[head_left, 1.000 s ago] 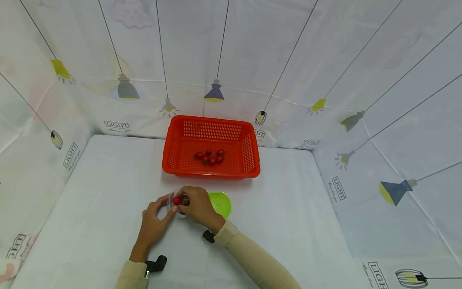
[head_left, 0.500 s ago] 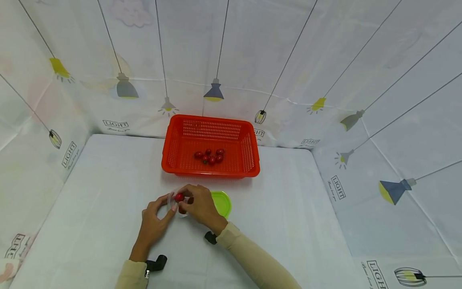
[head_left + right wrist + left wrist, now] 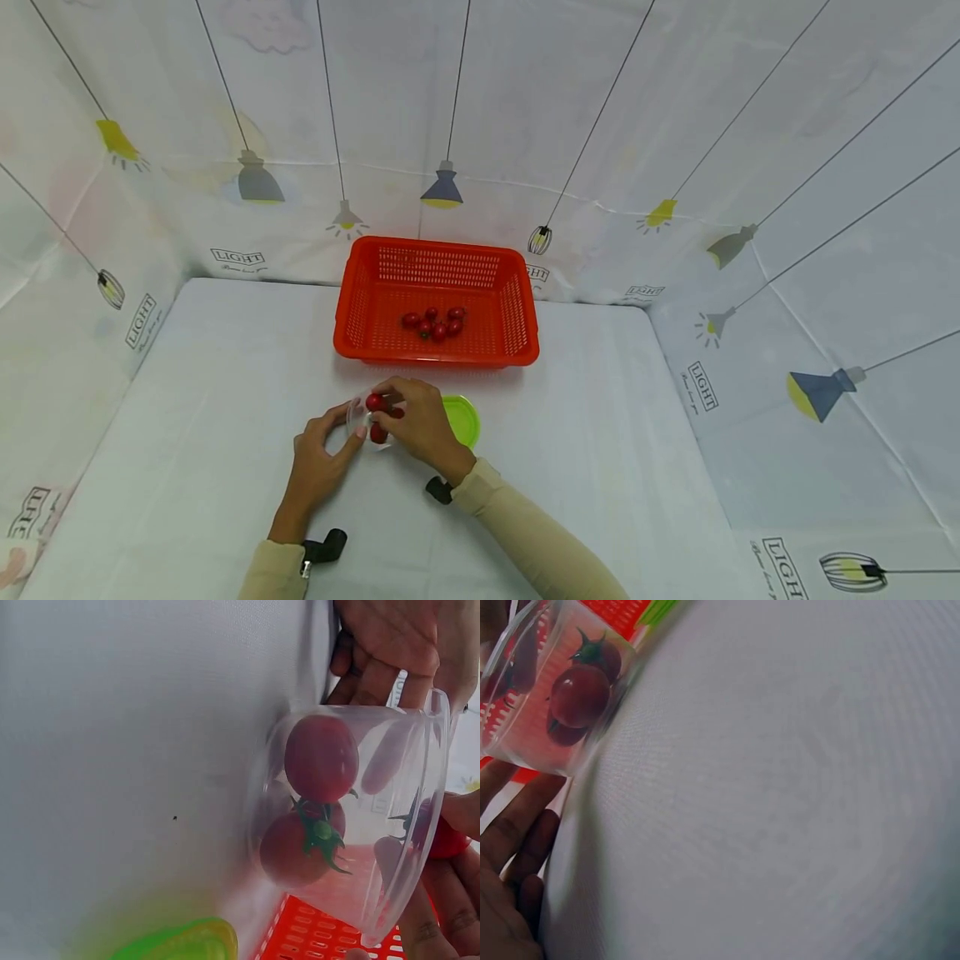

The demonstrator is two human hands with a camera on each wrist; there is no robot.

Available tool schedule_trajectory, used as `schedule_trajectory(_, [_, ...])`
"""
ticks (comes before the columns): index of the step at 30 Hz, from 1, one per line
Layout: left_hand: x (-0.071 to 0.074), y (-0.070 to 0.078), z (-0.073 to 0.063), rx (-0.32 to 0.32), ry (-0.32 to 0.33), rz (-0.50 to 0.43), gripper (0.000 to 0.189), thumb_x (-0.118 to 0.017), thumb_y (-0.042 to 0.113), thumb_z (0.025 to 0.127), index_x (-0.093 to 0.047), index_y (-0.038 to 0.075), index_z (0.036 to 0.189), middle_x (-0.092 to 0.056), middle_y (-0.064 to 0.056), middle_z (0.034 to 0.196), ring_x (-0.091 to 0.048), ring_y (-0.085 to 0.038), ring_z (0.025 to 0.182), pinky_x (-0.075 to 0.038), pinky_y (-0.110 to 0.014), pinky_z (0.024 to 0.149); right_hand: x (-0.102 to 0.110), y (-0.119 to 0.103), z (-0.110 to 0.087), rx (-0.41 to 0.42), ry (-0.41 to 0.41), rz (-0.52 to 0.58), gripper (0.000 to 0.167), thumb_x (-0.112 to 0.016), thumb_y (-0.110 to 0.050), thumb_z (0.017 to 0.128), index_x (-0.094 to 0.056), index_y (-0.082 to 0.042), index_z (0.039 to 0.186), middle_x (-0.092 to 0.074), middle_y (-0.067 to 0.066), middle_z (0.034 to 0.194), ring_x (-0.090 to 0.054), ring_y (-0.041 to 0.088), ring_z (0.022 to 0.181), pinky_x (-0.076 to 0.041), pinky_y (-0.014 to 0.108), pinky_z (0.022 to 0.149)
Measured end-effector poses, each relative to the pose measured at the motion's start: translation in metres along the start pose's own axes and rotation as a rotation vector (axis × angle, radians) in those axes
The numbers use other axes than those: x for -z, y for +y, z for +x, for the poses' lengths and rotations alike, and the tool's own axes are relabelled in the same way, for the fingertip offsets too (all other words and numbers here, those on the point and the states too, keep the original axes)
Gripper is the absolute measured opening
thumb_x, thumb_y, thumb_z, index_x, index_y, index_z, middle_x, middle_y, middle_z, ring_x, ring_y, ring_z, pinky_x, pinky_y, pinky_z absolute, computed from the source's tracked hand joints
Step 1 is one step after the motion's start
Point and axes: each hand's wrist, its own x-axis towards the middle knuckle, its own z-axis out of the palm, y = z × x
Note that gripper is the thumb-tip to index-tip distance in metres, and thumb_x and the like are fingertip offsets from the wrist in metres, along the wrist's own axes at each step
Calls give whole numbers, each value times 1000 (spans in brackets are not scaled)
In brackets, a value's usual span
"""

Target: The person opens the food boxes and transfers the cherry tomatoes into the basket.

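A clear plastic round cup (image 3: 367, 817) stands on the white-covered counter (image 3: 600, 458), a little left of its middle, between the far edge and the near edge. The left hand (image 3: 315, 468) holds it from the left side, thumb and fingers bent around the wall. The right hand (image 3: 426, 423) has its grip nearly closed: it pinches one small red tomato with a green stem (image 3: 450, 841) at the mouth of the cup, close beside the rim. Inside the cup lie other red tomatoes (image 3: 321, 759), at least two; the plastic is cloudy in the wrist views, so I cannot count them surely.

Near the far edge of the counter is a red rectangular plastic basket (image 3: 435, 362), with a group of tomatoes (image 3: 438, 330) in its front half. A bright green round lid (image 3: 462, 422) lies just right of the right hand.

For doing this well, I judge that the left hand should steady the cup without squeezing the thin wall. The pinch should be light, and the tomato low at the mouth, so it cannot bruise or catch its stem on the rim.
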Motion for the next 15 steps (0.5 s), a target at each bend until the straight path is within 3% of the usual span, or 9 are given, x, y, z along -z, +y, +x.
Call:
schedule_trajectory(8, [-1, -1, 0, -22, 6, -2, 54, -72, 42, 101, -62, 20, 149, -70, -12, 141, -54, -30, 127, -28, -51, 100, -3, 1, -4, 2, -20, 25, 26, -81, -13, 94, -74, -14, 118, -80, -1, 107, -78, 17, 97, -63, 30, 89])
schedule_trajectory(15, [-1, -2, 0, -36, 17, -6, 52, -71, 43, 101, -62, 22, 148, -70, -12, 141, -54, -29, 127, -28, -51, 99, -8, 4, -10, -28, -50, 64, 28, -85, -14, 92, -73, -16, 117, -78, -5, 102, -76, 15, 91, -63, 29, 84])
